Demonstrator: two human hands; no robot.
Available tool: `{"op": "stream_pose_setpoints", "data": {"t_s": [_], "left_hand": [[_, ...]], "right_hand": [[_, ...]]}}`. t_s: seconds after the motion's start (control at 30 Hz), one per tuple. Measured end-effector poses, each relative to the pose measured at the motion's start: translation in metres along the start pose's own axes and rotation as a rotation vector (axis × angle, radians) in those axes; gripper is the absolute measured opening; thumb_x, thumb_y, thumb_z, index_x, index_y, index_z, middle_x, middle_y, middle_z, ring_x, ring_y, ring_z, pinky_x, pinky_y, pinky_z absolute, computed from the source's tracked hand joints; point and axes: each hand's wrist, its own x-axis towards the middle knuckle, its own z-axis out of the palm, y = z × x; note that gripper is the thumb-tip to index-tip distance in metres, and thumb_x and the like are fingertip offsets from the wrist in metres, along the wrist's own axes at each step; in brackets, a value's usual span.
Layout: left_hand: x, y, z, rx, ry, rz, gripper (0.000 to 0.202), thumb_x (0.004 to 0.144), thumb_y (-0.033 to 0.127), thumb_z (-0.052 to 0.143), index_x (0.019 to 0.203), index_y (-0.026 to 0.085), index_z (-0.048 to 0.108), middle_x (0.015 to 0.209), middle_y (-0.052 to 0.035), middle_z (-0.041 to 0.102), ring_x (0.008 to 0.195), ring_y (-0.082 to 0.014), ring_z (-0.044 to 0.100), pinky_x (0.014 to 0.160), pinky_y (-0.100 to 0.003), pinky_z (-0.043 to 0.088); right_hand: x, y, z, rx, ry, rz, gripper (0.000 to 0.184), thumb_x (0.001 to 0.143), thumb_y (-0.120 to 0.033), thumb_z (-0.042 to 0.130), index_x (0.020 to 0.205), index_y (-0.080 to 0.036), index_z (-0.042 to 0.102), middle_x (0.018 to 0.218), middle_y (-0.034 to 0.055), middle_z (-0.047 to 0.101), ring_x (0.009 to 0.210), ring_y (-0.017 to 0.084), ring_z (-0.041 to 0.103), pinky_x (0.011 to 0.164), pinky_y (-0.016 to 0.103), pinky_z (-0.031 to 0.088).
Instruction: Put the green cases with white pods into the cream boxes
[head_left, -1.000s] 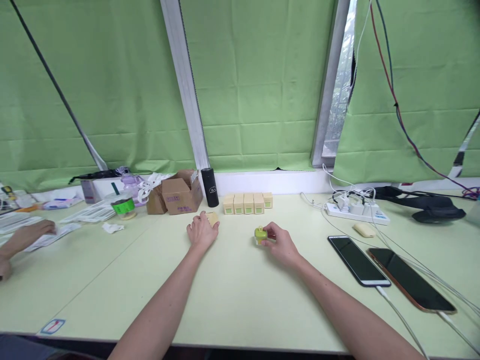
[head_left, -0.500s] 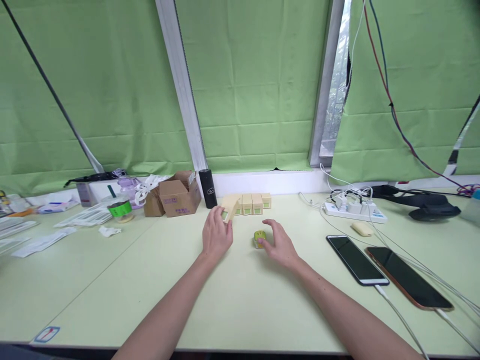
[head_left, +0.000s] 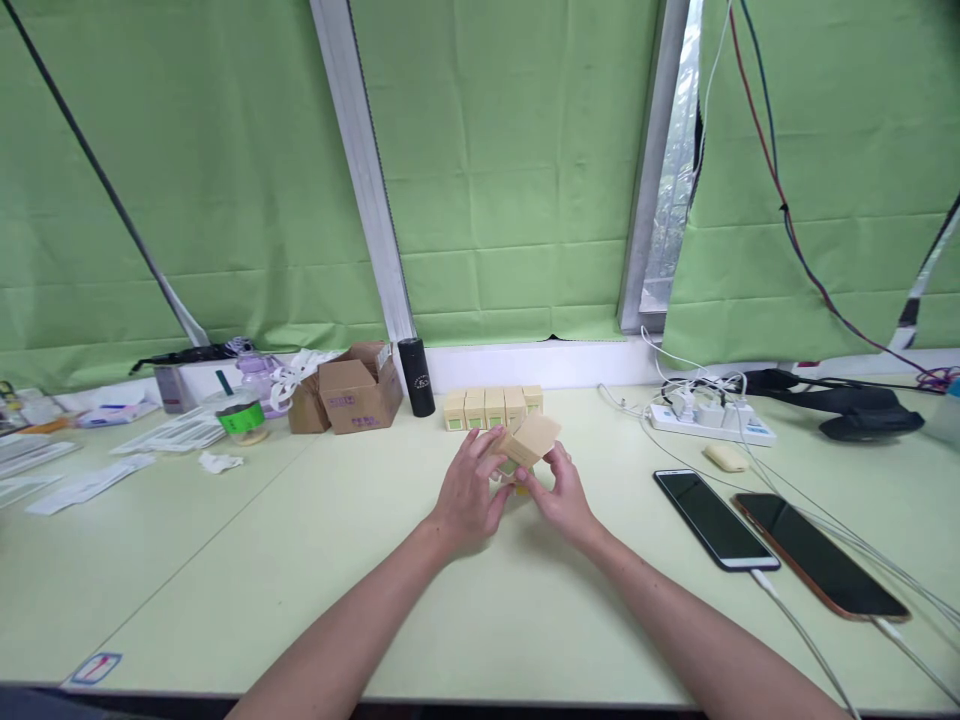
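Note:
A small tan cardboard box (head_left: 531, 440) is tilted between my hands above the table. My left hand (head_left: 471, 492) grips it from the left, fingers on its side. At its right, my right hand (head_left: 561, 497) has closed on the same box, with the thumb on the near side and the fingers partly hidden behind. Just under the box, a bit of the small yellow-green jar (head_left: 523, 490) shows; the rest is covered by the box and my fingers. Behind my hands stands a row of several similar small boxes (head_left: 493, 408) with green labels.
A black cylinder (head_left: 416, 377) and an open brown carton (head_left: 361, 395) stand left of the row. To the right lie two phones (head_left: 716, 520) on charging cables, a cream-coloured case (head_left: 725, 458) and a power strip (head_left: 711, 424). A lidded cup (head_left: 241, 420) and papers are further left.
My left hand has brought a small box from the row's left end to the right and nearer me, over the jar. My right hand has closed on the box too.

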Motion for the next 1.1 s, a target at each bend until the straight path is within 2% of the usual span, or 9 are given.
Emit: {"op": "stream_pose_setpoints", "data": {"t_s": [0.17,0.33,0.5,0.63,0.77,0.87,0.93,1.03,1.1], "left_hand": [[0.001,-0.005,-0.008,-0.031,0.081,-0.079,0.059,0.094,0.020,0.061,0.147,0.023,0.034,0.151,-0.0210,0.046,0.144,-0.0340,0.045,0.113,-0.063,0.044],[-0.003,-0.008,-0.009,-0.045,0.055,-0.184,0.061,0.095,0.019,0.059,0.151,0.022,0.034,0.148,-0.0198,0.047,0.142,-0.0331,0.046,0.113,-0.059,0.045],[-0.007,-0.011,-0.008,-0.060,-0.015,-0.193,0.066,0.092,0.017,0.059,0.153,0.023,0.034,0.149,-0.0191,0.046,0.142,-0.0337,0.044,0.115,-0.058,0.043],[-0.009,-0.014,-0.006,-0.032,0.009,-0.142,0.058,0.088,0.017,0.065,0.141,0.025,0.043,0.144,-0.0178,0.048,0.138,-0.0339,0.048,0.109,-0.058,0.048],[-0.008,-0.014,-0.005,0.006,0.070,-0.103,0.053,0.085,0.023,0.073,0.131,0.025,0.047,0.141,-0.0175,0.049,0.135,-0.0334,0.051,0.104,-0.056,0.052],[-0.005,-0.012,-0.006,-0.015,0.101,-0.075,0.052,0.084,0.025,0.075,0.129,0.025,0.047,0.142,-0.0176,0.048,0.137,-0.0335,0.050,0.106,-0.055,0.051],[-0.002,-0.010,-0.008,-0.061,0.106,-0.066,0.055,0.082,0.026,0.077,0.129,0.025,0.048,0.144,-0.0183,0.047,0.138,-0.0344,0.050,0.108,-0.056,0.049],[0.001,-0.007,-0.012,-0.164,0.094,-0.101,0.061,0.079,0.029,0.079,0.132,0.024,0.048,0.143,-0.0187,0.050,0.137,-0.0354,0.050,0.109,-0.057,0.047],[0.002,-0.005,-0.013,-0.241,0.097,-0.161,0.058,0.082,0.028,0.076,0.134,0.024,0.050,0.138,-0.0170,0.054,0.134,-0.0342,0.051,0.110,-0.057,0.046]], "right_hand": [[0.002,-0.005,-0.005,-0.067,0.054,-0.070,0.038,0.091,-0.040,0.068,0.125,-0.026,0.059,0.122,0.0100,0.062,0.116,0.032,0.056,0.098,0.051,0.050],[0.001,-0.005,-0.008,-0.179,0.029,-0.232,0.043,0.090,-0.030,0.066,0.132,-0.026,0.057,0.127,0.0119,0.061,0.123,0.035,0.054,0.102,0.055,0.048],[0.005,0.001,-0.016,-0.322,-0.063,-0.513,0.071,0.084,-0.016,0.059,0.151,-0.029,0.042,0.139,0.0094,0.063,0.132,0.037,0.050,0.106,0.061,0.042],[0.005,0.000,-0.018,-0.379,-0.080,-0.621,0.082,0.082,-0.006,0.053,0.156,-0.036,0.038,0.154,0.0054,0.054,0.136,0.036,0.047,0.107,0.062,0.044],[0.004,-0.002,-0.017,-0.394,-0.041,-0.649,0.082,0.085,-0.004,0.051,0.159,-0.037,0.035,0.161,0.0060,0.045,0.139,0.035,0.045,0.108,0.064,0.046],[0.005,-0.001,-0.017,-0.377,0.013,-0.612,0.083,0.088,-0.006,0.051,0.162,-0.032,0.027,0.158,0.0090,0.049,0.140,0.036,0.044,0.109,0.065,0.046],[0.006,0.000,-0.017,-0.362,0.057,-0.581,0.080,0.089,-0.007,0.051,0.162,-0.030,0.027,0.153,0.0101,0.053,0.139,0.036,0.044,0.109,0.065,0.046],[0.007,0.001,-0.018,-0.347,0.096,-0.556,0.076,0.090,-0.007,0.052,0.159,-0.029,0.031,0.147,0.0111,0.056,0.137,0.035,0.046,0.109,0.065,0.047],[0.007,0.000,-0.018,-0.332,0.106,-0.545,0.072,0.090,-0.009,0.052,0.157,-0.029,0.033,0.145,0.0118,0.056,0.135,0.035,0.047,0.109,0.065,0.047]]}}
